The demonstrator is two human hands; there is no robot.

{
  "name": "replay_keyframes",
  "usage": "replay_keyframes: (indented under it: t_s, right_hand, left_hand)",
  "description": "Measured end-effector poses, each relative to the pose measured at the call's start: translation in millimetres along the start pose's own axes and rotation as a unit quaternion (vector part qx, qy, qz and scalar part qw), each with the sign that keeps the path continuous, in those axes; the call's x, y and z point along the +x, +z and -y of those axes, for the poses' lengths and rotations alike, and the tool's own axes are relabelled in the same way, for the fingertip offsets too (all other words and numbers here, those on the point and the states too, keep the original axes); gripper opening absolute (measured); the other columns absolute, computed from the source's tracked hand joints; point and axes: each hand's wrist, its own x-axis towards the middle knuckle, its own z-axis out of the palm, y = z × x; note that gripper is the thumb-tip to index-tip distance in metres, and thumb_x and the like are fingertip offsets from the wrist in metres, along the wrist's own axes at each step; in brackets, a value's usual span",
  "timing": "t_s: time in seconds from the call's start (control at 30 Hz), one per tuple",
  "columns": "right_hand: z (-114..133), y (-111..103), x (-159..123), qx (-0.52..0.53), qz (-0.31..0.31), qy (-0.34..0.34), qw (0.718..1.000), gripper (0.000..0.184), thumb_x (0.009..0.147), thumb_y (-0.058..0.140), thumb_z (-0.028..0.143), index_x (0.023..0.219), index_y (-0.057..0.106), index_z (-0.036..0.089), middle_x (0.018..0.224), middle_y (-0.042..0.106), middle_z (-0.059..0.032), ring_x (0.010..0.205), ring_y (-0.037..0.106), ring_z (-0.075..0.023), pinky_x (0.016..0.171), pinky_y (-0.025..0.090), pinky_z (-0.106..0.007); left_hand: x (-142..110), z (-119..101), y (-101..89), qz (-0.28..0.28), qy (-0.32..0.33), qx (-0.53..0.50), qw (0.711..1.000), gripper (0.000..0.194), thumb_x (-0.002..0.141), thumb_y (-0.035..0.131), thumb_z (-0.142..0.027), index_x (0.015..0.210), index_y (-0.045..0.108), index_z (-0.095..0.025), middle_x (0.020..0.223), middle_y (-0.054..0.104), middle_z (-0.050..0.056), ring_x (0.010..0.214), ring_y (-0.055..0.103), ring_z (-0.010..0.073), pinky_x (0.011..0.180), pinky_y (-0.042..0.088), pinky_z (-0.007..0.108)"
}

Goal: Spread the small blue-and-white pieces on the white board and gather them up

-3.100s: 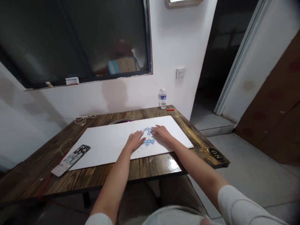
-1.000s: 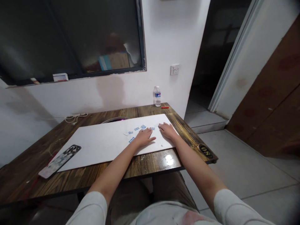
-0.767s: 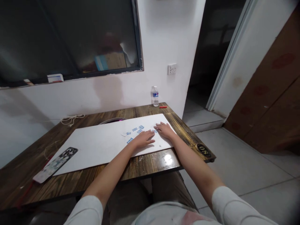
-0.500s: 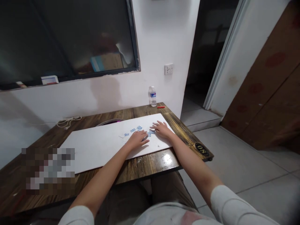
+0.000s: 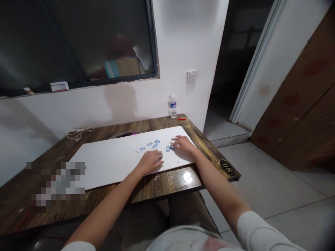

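Several small white pieces with blue stripes [image 5: 149,144] lie loosely on a white board [image 5: 110,158]. My left hand [image 5: 149,162] rests palm down near the board's front edge, fingers stretched out and thumb apart. A small dark piece partly shows under its fingers; its kind is hidden. To the right, my right hand [image 5: 183,144] lies with its fingers spread. Its fingertips touch or overhang a darker striped piece [image 5: 172,148], beside another blue-striped piece [image 5: 168,149].
The board lies on a dark wooden table [image 5: 162,186]. At the back stand a plastic bottle [image 5: 173,107] and, beside it, a red pen-like stick [image 5: 181,119]. A white cable [image 5: 78,132] lies at the back left. A round object's rim [image 5: 123,134] shows behind the board.
My left hand has drawn back a little to the left and toward me, uncovering a striped piece. The right hand has stayed nearly in place, and the view has shifted slightly.
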Motion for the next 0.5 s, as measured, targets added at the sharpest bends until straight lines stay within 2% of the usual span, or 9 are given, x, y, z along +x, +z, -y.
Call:
replay_keyframes:
  t_s: [0.13, 0.27, 0.33, 0.4, 0.5]
  right_hand:
    - [-0.3, -2.7, -1.4, -0.026, 0.018, 0.019, 0.999, 0.02, 0.091, 0.06, 0.038, 0.096, 0.078, 0.032, 0.136, 0.062, -0.0019, 0.135, 0.042, -0.0335, 0.107, 0.029, -0.056]
    - [1.5, -0.9, -0.1, -0.022, -0.016, 0.013, 1.0, 0.02, 0.091, 0.06, 0.035, 0.098, 0.078, 0.029, 0.131, 0.065, -0.0047, 0.128, 0.049, -0.0322, 0.104, 0.035, -0.053]
    - [6.1, 2.0, 0.4, 0.008, -0.017, -0.03, 0.999, 0.021, 0.091, 0.062, 0.036, 0.104, 0.077, 0.03, 0.132, 0.065, -0.004, 0.128, 0.05, -0.0309, 0.105, 0.036, -0.051]
    - [12.5, 5.4, -0.4, 0.038, 0.01, -0.093, 0.995, 0.022, 0.09, 0.063, 0.037, 0.107, 0.076, 0.032, 0.135, 0.062, -0.0022, 0.133, 0.046, -0.0305, 0.108, 0.034, -0.05]
    - [20.4, 9.7, -3.9, 0.052, 0.042, -0.158, 0.985, 0.021, 0.088, 0.065, 0.04, 0.106, 0.076, 0.035, 0.138, 0.06, -0.0003, 0.139, 0.039, -0.0308, 0.11, 0.03, -0.051]
  left_hand:
    - [-26.2, -4.8, 6.0, -0.013, -0.015, 0.001, 1.0, 0.037, 0.096, 0.049, -0.038, 0.127, 0.063, -0.023, 0.137, 0.06, 0.008, 0.133, 0.048, 0.0287, 0.109, 0.035, 0.048]
    - [-35.3, -12.5, 11.8, -0.01, -0.022, -0.015, 1.0, 0.05, 0.095, 0.049, -0.046, 0.139, 0.053, -0.023, 0.146, 0.051, 0.01, 0.137, 0.044, 0.0289, 0.111, 0.032, 0.048]
    - [-32.6, -17.7, 11.8, 0.007, -0.007, -0.023, 1.0, 0.054, 0.095, 0.047, -0.049, 0.143, 0.049, -0.024, 0.15, 0.047, 0.009, 0.14, 0.041, 0.0287, 0.112, 0.03, 0.049]
    - [-27.9, -21.9, 11.0, 0.021, 0.02, -0.029, 0.999, 0.056, 0.096, 0.046, -0.051, 0.146, 0.045, -0.025, 0.151, 0.045, 0.008, 0.142, 0.037, 0.0278, 0.114, 0.027, 0.049]
    - [-22.8, -22.3, 11.0, 0.003, 0.028, -0.022, 0.999, 0.055, 0.096, 0.045, -0.053, 0.145, 0.045, -0.027, 0.15, 0.046, 0.006, 0.142, 0.036, 0.0267, 0.115, 0.025, 0.049]
